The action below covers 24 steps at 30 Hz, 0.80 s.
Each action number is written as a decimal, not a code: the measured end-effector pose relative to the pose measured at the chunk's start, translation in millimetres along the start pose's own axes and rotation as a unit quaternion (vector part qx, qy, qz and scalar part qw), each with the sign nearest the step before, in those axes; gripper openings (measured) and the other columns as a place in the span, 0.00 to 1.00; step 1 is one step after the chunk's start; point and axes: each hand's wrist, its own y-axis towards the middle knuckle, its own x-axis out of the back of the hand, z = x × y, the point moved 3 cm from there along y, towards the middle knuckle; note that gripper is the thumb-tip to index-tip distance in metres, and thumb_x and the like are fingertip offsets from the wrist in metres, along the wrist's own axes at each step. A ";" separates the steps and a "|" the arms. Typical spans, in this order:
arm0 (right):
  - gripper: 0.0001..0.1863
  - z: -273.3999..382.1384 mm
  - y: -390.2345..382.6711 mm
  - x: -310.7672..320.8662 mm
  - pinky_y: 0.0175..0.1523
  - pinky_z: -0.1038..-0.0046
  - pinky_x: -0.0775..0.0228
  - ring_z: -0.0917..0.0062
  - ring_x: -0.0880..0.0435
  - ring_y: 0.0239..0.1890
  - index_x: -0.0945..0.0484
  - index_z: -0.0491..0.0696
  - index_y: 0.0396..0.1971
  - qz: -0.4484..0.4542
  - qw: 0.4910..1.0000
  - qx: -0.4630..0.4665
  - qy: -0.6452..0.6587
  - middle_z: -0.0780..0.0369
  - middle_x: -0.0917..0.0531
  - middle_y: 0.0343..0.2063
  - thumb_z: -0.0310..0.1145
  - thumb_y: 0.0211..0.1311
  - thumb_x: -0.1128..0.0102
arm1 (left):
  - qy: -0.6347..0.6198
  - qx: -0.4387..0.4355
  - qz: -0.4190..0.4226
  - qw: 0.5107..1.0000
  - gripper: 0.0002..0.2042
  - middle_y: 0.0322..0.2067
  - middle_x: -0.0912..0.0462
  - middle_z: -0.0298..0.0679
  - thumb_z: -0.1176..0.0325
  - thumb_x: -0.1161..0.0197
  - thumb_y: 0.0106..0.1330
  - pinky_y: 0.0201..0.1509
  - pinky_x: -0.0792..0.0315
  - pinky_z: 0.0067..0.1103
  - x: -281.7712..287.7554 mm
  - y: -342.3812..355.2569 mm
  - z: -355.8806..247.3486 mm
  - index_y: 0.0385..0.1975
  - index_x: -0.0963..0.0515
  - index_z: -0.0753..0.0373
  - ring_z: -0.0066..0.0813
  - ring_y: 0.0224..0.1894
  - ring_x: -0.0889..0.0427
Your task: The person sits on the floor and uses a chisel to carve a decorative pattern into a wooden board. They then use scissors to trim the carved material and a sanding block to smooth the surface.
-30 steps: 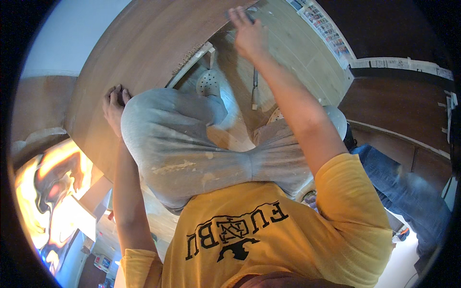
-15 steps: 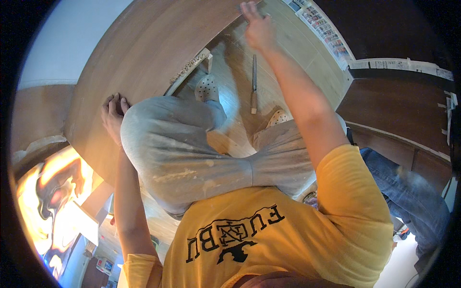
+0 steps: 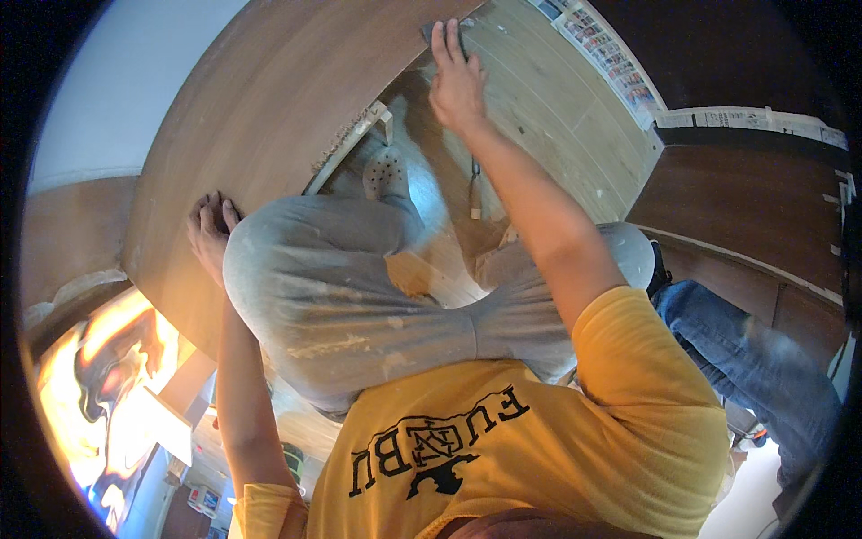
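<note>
My right hand (image 3: 458, 90) is closed on a flat grey pad (image 3: 431, 34) at the edge of a large brown wooden panel (image 3: 251, 99), near the top of the view. My left hand (image 3: 209, 229) rests on the panel beside my left knee, its bent fingers apart and partly shadowed. Under the panel's edge is a pale wooden piece (image 3: 355, 135) with rough, bristly material along it. A long narrow tool (image 3: 476, 193) lies on the floor below my right arm, partly hidden by it.
A co-worker's jeans-clad leg (image 3: 727, 341) is at my right. Dark panels (image 3: 736, 189) with taped newspaper strips (image 3: 602, 63) line the right side. My slippered foot (image 3: 386, 175) is under the panel. A bright lit surface (image 3: 99, 377) is at lower left.
My right hand reached further up along the panel's edge half a second ago and has since come back down and leftward. My left hand stays on the panel, slightly lower in the view.
</note>
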 end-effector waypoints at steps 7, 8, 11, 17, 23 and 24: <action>0.48 23.5 -25.6 -19.3 0.64 0.47 0.34 0.50 0.29 0.64 0.45 0.73 0.79 0.037 0.989 0.131 -0.061 0.73 0.47 0.81 0.24 0.59 0.44 | 0.013 0.013 0.000 1.000 0.15 0.55 0.18 0.44 0.63 0.34 0.70 0.64 0.26 0.34 -0.7 -2.2 9.2 0.50 0.14 0.64 0.44 0.57 0.18; 0.48 8.4 -12.0 -12.7 0.64 0.48 0.34 0.50 0.29 0.64 0.44 0.73 0.78 0.025 0.993 0.092 -0.065 0.74 0.46 0.81 0.25 0.59 0.42 | 0.011 0.019 -0.009 1.000 0.15 0.55 0.18 0.44 0.63 0.34 0.70 0.64 0.26 0.34 0.0 -2.9 11.3 0.50 0.14 0.64 0.44 0.57 0.18; 0.47 -11.2 7.6 14.7 0.63 0.50 0.34 0.53 0.28 0.64 0.44 0.75 0.78 0.016 0.993 0.033 -0.112 0.74 0.43 0.80 0.27 0.60 0.41 | -0.007 0.026 -0.010 1.000 0.15 0.55 0.18 0.44 0.63 0.34 0.70 0.64 0.26 0.34 -3.1 -1.7 8.0 0.50 0.14 0.63 0.43 0.57 0.18; 0.43 46.3 -33.5 3.0 0.63 0.51 0.33 0.53 0.28 0.64 0.39 0.75 0.76 0.092 0.973 0.197 -0.073 0.74 0.40 0.79 0.30 0.62 0.40 | -0.004 0.018 -0.004 1.000 0.15 0.55 0.18 0.46 0.63 0.34 0.70 0.64 0.26 0.33 -0.5 0.6 7.9 0.51 0.15 0.65 0.44 0.57 0.18; 0.28 -65.8 51.9 63.9 0.75 0.44 0.46 0.49 0.30 0.70 0.34 0.59 0.75 0.021 0.993 -0.077 -0.092 0.46 0.35 0.73 0.41 0.77 0.48 | -0.077 0.014 0.007 0.997 0.15 0.57 0.20 0.50 0.66 0.36 0.72 0.65 0.27 0.33 -8.8 -2.9 18.4 0.53 0.17 0.68 0.44 0.59 0.19; 0.28 -65.1 53.5 74.4 0.73 0.44 0.44 0.49 0.29 0.69 0.33 0.58 0.74 0.001 0.997 -0.025 -0.074 0.45 0.34 0.73 0.40 0.77 0.48 | -0.092 0.022 0.008 0.995 0.15 0.57 0.21 0.50 0.67 0.36 0.73 0.66 0.27 0.33 -9.1 -3.3 18.3 0.53 0.17 0.68 0.43 0.59 0.20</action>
